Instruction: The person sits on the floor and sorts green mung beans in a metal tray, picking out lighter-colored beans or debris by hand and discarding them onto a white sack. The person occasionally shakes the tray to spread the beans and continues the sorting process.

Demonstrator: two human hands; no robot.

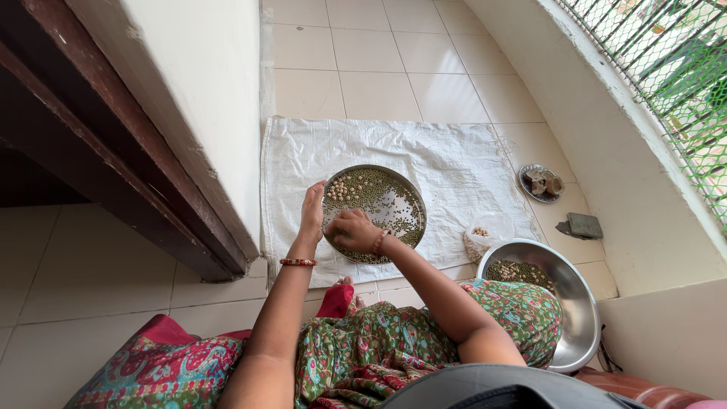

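A round steel plate of green lentils is being steadied at its rim by the left hand, fingers flat. Lentils are being pinched by the right hand, fingers curled.

Home balcony: tiled floor, window mesh.

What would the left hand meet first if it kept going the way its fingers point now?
The left hand rests at the rim of the round steel tray, fingers pointing up the frame. Straight on, it would likely meet only bare white cloth, then floor tiles.
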